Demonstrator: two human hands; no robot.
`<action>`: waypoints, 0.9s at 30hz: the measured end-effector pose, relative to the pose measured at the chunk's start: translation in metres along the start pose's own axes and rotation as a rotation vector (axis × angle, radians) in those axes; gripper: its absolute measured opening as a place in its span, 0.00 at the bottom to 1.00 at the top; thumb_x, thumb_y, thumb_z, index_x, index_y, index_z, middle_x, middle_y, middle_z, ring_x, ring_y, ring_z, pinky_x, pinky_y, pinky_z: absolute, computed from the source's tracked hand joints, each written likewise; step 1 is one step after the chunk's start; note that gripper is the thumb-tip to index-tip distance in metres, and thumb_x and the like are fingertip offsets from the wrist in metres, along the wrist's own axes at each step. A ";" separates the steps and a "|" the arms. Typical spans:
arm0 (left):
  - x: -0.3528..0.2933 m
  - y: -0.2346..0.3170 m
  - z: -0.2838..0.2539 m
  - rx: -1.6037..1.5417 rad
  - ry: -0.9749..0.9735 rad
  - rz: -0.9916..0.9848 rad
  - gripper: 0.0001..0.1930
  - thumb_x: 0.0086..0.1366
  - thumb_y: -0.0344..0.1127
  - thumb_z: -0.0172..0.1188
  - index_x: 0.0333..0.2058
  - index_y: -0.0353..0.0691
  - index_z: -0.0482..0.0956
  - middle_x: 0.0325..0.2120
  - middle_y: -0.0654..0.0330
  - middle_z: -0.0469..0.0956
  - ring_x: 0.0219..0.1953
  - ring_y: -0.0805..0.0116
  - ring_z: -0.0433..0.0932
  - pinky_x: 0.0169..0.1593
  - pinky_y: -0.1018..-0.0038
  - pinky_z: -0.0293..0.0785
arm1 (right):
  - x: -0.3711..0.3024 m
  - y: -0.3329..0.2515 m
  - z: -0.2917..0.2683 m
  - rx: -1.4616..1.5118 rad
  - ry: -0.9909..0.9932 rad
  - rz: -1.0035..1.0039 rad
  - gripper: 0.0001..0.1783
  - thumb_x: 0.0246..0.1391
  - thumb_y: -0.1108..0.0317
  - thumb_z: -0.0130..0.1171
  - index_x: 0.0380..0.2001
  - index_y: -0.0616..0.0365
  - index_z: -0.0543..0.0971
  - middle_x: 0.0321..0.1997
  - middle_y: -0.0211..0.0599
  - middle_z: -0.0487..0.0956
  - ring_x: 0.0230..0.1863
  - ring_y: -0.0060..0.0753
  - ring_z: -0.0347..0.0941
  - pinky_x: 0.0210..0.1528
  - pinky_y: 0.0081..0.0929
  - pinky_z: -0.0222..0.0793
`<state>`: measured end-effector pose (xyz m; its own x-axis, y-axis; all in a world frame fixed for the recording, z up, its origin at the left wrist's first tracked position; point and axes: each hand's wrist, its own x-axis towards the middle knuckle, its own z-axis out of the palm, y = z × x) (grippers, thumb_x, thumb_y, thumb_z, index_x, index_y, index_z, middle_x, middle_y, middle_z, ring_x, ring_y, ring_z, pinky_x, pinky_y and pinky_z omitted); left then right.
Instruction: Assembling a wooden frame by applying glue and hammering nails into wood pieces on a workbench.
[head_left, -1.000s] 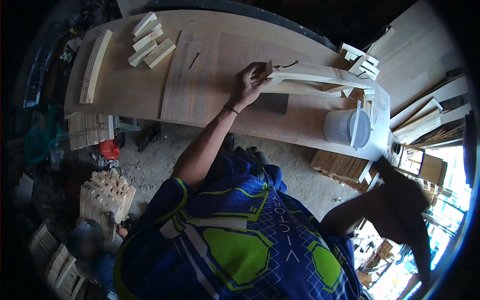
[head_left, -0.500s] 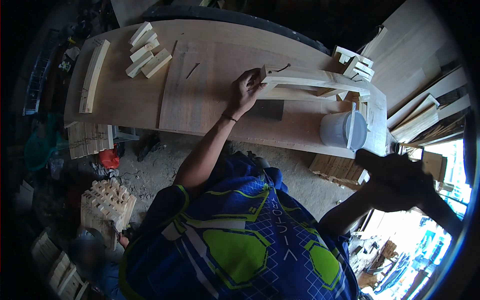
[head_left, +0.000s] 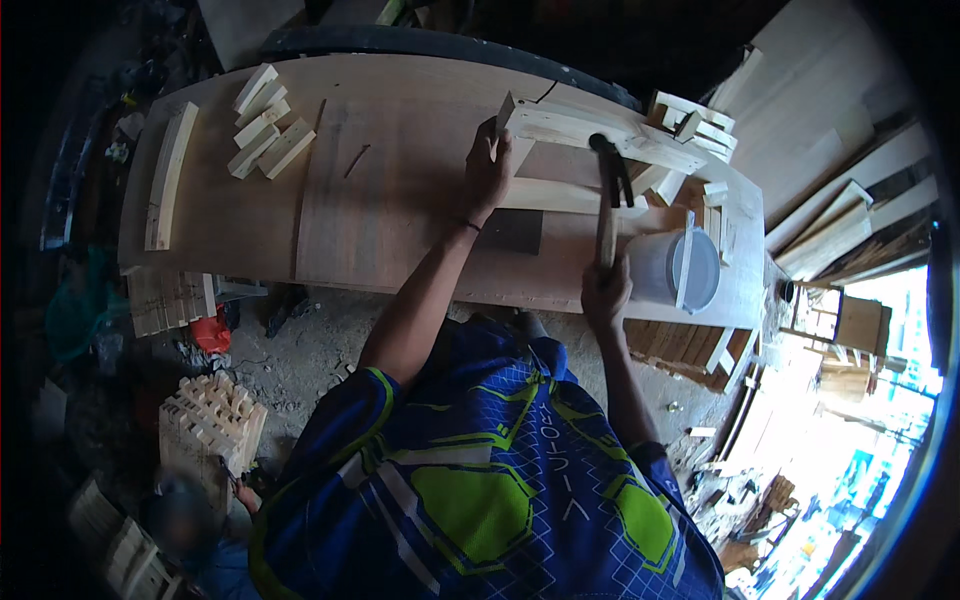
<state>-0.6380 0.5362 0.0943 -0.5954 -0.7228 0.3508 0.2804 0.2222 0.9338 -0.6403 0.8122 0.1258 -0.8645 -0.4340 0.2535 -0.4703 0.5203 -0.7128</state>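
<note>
My left hand is closed round the left end of a pale wooden frame, which has two long rails and stands on edge on the workbench. A bent-looking dark nail sticks up at the frame's top left. In my right hand is a claw hammer, gripped by its wooden handle. Its dark head is over the upper rail; whether it touches the wood I cannot tell. A loose nail lies on the bench, left of my left hand.
Short wood blocks and a long batten lie on the bench's left. A bucket stands by its right front edge, more wood pieces behind. At lower left a person works beside stacked wood.
My right hand has swung from the far right in over the bench, bringing the hammer to the frame's upper rail. My left hand keeps its hold, and the frame looks slightly tilted from before.
</note>
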 end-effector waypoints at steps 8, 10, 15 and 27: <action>0.019 0.001 0.019 0.232 0.162 -0.258 0.25 0.59 0.45 0.71 0.46 0.32 0.75 0.40 0.51 0.83 0.44 0.60 0.82 0.49 0.66 0.76 | 0.006 0.041 -0.015 0.011 -0.174 0.118 0.12 0.52 0.67 0.63 0.34 0.59 0.71 0.18 0.45 0.72 0.19 0.39 0.72 0.25 0.35 0.68; 0.020 0.001 0.020 0.253 0.196 -0.217 0.25 0.59 0.45 0.71 0.46 0.33 0.76 0.40 0.51 0.83 0.44 0.61 0.82 0.48 0.67 0.76 | 0.016 0.048 -0.014 -0.002 -0.141 0.088 0.12 0.53 0.66 0.63 0.32 0.59 0.70 0.17 0.47 0.72 0.18 0.42 0.72 0.24 0.36 0.68; -0.005 -0.001 0.005 0.145 0.161 0.026 0.18 0.61 0.35 0.69 0.44 0.32 0.73 0.37 0.50 0.81 0.39 0.62 0.82 0.42 0.68 0.79 | 0.042 0.044 -0.014 0.167 -0.241 0.059 0.11 0.57 0.66 0.61 0.34 0.59 0.71 0.17 0.35 0.70 0.17 0.30 0.66 0.21 0.29 0.63; -0.084 0.010 -0.004 -0.033 -0.001 -0.017 0.19 0.62 0.39 0.68 0.46 0.32 0.79 0.40 0.53 0.83 0.43 0.64 0.83 0.44 0.68 0.80 | 0.038 -0.109 -0.118 0.642 -0.259 -0.171 0.13 0.61 0.71 0.54 0.45 0.67 0.69 0.28 0.37 0.75 0.24 0.22 0.71 0.26 0.20 0.67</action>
<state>-0.5822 0.5970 0.0739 -0.6010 -0.7257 0.3348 0.2950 0.1879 0.9368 -0.6423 0.8258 0.2904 -0.6806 -0.6732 0.2891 -0.3292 -0.0715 -0.9416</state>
